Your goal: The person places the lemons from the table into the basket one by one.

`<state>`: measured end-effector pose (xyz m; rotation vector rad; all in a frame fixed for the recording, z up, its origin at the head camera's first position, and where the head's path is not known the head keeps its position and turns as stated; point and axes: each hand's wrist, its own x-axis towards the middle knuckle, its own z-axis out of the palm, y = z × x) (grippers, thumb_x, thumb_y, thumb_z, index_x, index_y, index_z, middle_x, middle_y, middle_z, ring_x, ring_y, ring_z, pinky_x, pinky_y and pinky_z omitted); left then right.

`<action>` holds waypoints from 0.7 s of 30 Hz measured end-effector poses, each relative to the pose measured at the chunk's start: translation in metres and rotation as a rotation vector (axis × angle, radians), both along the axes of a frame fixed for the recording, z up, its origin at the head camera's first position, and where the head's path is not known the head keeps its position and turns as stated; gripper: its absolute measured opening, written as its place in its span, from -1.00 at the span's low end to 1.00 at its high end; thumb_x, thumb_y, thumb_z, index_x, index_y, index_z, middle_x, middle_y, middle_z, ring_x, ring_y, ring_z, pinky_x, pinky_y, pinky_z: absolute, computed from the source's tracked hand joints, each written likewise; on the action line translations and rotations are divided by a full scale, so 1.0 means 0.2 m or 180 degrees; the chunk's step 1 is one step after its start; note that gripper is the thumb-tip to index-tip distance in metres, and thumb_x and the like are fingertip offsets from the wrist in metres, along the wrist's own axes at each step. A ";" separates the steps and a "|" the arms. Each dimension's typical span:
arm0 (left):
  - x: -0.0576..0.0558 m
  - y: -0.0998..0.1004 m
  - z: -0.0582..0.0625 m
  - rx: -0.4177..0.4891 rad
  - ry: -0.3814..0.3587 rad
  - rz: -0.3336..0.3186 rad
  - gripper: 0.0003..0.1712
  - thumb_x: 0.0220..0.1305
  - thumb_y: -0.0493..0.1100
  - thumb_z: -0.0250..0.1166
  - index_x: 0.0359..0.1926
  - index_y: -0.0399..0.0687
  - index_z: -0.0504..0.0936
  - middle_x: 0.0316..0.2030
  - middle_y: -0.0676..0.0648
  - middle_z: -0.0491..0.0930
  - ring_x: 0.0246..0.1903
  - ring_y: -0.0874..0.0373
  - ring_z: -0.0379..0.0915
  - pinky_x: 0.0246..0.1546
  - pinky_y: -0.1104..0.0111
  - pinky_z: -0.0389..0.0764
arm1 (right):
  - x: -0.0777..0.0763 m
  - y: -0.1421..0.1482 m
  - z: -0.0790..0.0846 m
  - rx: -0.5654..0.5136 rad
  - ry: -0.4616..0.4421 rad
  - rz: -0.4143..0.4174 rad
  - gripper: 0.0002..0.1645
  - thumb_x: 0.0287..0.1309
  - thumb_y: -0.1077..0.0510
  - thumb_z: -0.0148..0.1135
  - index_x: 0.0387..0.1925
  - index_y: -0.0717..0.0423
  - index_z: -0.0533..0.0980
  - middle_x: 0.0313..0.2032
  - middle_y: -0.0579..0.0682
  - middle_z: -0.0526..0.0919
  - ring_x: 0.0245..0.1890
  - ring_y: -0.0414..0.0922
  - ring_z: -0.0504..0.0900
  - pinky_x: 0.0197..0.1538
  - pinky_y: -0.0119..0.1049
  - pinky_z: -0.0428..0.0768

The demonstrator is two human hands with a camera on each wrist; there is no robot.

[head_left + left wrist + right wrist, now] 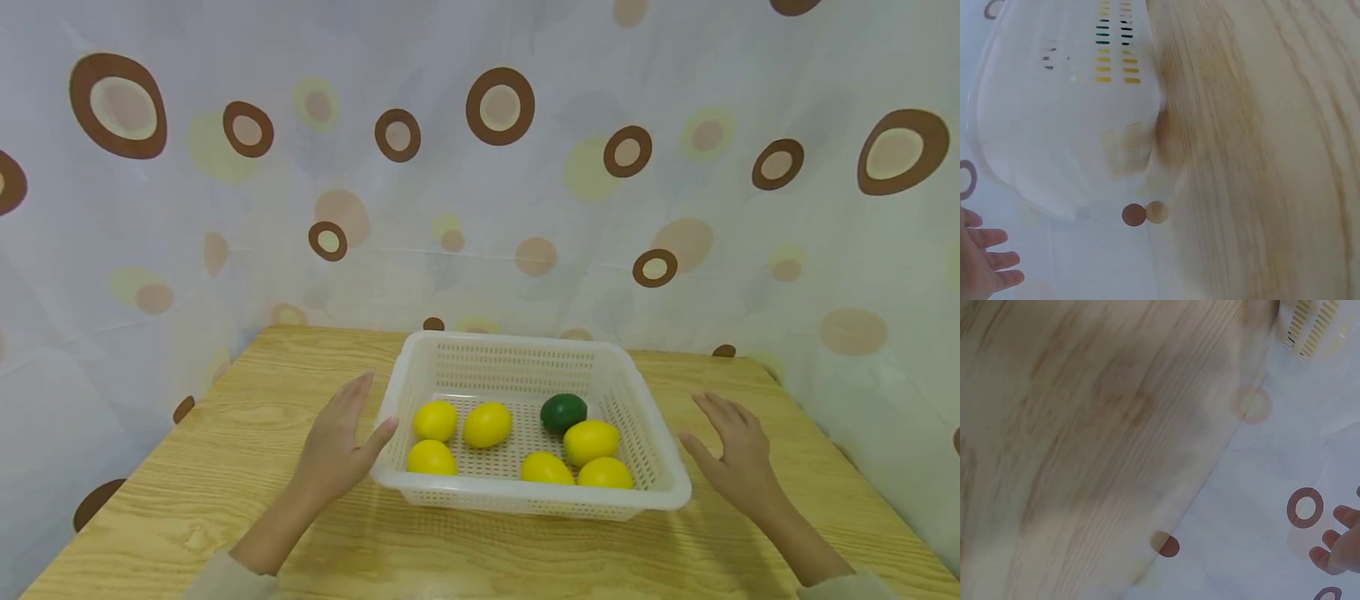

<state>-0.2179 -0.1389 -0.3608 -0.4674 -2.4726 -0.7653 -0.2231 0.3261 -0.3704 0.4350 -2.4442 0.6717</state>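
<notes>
A white plastic basket (517, 492) with slotted walls sits on the wooden table. Inside it lie several yellow lemons (487, 425) and one dark green, lemon-shaped fruit (563, 413) towards the back right. My left hand (335, 446) is held beside the basket's left end, fingers extended and thumb apart. The thumb overlaps the rim in the head view; whether it touches, I cannot tell. Off the right end, my right hand (737, 454) hovers with spread fingers and a gap to the basket. Neither hand holds anything. Only fingertips and part of each hand appear in the wrist views.
Wood-grain table (187, 500) extends on both sides of the basket and in front of it. Behind and along the sides hangs a pale curtain (570, 208) printed with brown rings and coloured dots, close to the table's edges.
</notes>
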 end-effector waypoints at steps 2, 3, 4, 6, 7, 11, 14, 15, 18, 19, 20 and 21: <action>0.00 -0.03 0.00 -0.0037 -0.0022 0.0060 -0.22 0.25 0.01 0.14 0.33 -0.39 0.14 0.31 -0.34 0.22 0.27 -0.29 0.16 0.22 -0.15 0.24 | 0.00 0.01 -0.01 0.0070 -0.0072 -0.0036 -0.37 0.11 0.17 0.17 0.14 0.48 0.28 0.13 0.56 0.25 0.08 0.55 0.14 -0.14 0.62 0.06; 0.00 -0.04 -0.01 -0.0048 -0.0027 0.0085 -0.21 0.25 0.00 0.14 0.34 -0.40 0.12 0.31 -0.35 0.19 0.28 -0.30 0.14 0.23 -0.15 0.23 | 0.00 0.02 -0.02 0.0117 -0.0100 -0.0058 -0.36 0.10 0.16 0.18 0.14 0.48 0.27 0.13 0.57 0.24 0.07 0.56 0.14 -0.15 0.62 0.07; -0.01 -0.06 -0.01 -0.0064 -0.0029 0.0106 -0.20 0.25 -0.01 0.14 0.34 -0.40 0.11 0.32 -0.36 0.17 0.28 -0.30 0.12 0.23 -0.16 0.22 | 0.00 0.03 -0.03 0.0163 -0.0135 -0.0080 -0.34 0.10 0.15 0.18 0.15 0.48 0.26 0.14 0.58 0.23 0.07 0.57 0.14 -0.16 0.62 0.08; -0.01 -0.09 -0.02 -0.0095 -0.0020 0.0147 -0.20 0.25 -0.02 0.14 0.35 -0.41 0.09 0.33 -0.38 0.13 0.30 -0.31 0.09 0.24 -0.17 0.19 | 0.00 0.03 -0.03 0.0226 -0.0215 -0.0124 -0.31 0.11 0.13 0.18 0.17 0.46 0.25 0.15 0.59 0.21 0.07 0.57 0.14 -0.16 0.60 0.10; -0.02 -0.10 -0.02 -0.0119 0.0007 0.0164 -0.20 0.25 -0.02 0.14 0.34 -0.41 0.09 0.33 -0.38 0.13 0.30 -0.32 0.08 0.25 -0.17 0.17 | 0.00 0.04 -0.04 0.0258 -0.0255 -0.0152 -0.30 0.12 0.10 0.18 0.19 0.45 0.24 0.15 0.59 0.21 0.08 0.56 0.14 -0.15 0.59 0.11; -0.03 -0.14 -0.02 -0.0275 0.0051 0.0208 -0.21 0.26 0.00 0.12 0.34 -0.40 0.11 0.33 -0.41 0.13 0.31 -0.32 0.04 0.28 -0.16 0.11 | 0.01 0.06 -0.04 0.0347 -0.0423 -0.0241 -0.22 0.17 0.00 0.14 0.25 0.42 0.16 0.20 0.56 0.15 0.15 0.54 0.07 -0.05 0.55 0.04; -0.04 -0.17 -0.03 -0.0456 -0.0006 0.0252 -0.19 0.26 0.06 0.11 0.34 -0.39 0.12 0.34 -0.44 0.08 0.33 -0.36 -0.03 0.29 -0.17 0.07 | 0.02 0.07 -0.04 0.0397 -0.0505 -0.0227 -0.15 0.16 -0.04 0.14 0.29 0.40 0.10 0.23 0.56 0.09 0.20 0.54 -0.04 0.03 0.53 -0.09; -0.04 -0.18 -0.03 -0.0506 -0.0038 0.0264 -0.18 0.26 0.08 0.10 0.34 -0.38 0.12 0.34 -0.44 0.05 0.33 -0.38 -0.05 0.28 -0.19 0.07 | 0.02 0.07 -0.04 0.0418 -0.0513 -0.0236 -0.13 0.15 -0.06 0.15 0.30 0.39 0.09 0.24 0.55 0.08 0.22 0.54 -0.06 0.05 0.53 -0.14; -0.05 -0.20 -0.04 -0.0719 -0.0131 0.0305 -0.14 0.25 0.14 0.10 0.35 -0.36 0.10 0.36 -0.46 -0.05 0.33 -0.43 -0.14 0.26 -0.24 0.03 | 0.03 0.09 -0.05 0.0583 -0.0495 -0.0345 -0.08 0.13 -0.14 0.16 0.32 0.33 0.07 0.26 0.51 0.09 0.25 0.51 -0.10 0.08 0.53 -0.19; -0.05 -0.21 -0.04 -0.0787 -0.0157 0.0312 -0.12 0.24 0.16 0.10 0.36 -0.35 0.10 0.37 -0.46 -0.08 0.33 -0.43 -0.16 0.26 -0.25 0.01 | 0.03 0.09 -0.05 0.0647 -0.0488 -0.0407 -0.07 0.12 -0.16 0.16 0.33 0.30 0.07 0.26 0.48 0.10 0.26 0.50 -0.10 0.08 0.53 -0.19; -0.05 -0.22 -0.04 -0.0848 -0.0180 0.0315 -0.10 0.23 0.19 0.10 0.36 -0.34 0.09 0.38 -0.46 -0.12 0.34 -0.44 -0.19 0.26 -0.26 -0.01 | 0.03 0.10 -0.05 0.0722 -0.0475 -0.0474 -0.05 0.12 -0.20 0.15 0.34 0.27 0.07 0.26 0.47 0.12 0.27 0.48 -0.09 0.08 0.54 -0.19; -0.05 -0.23 -0.05 -0.0928 -0.0194 0.0324 -0.08 0.23 0.22 0.09 0.37 -0.33 0.07 0.39 -0.46 -0.15 0.34 -0.44 -0.22 0.26 -0.27 -0.03 | 0.04 0.10 -0.05 0.0788 -0.0468 -0.0530 -0.03 0.11 -0.23 0.15 0.34 0.26 0.06 0.26 0.45 0.13 0.27 0.47 -0.08 0.09 0.54 -0.19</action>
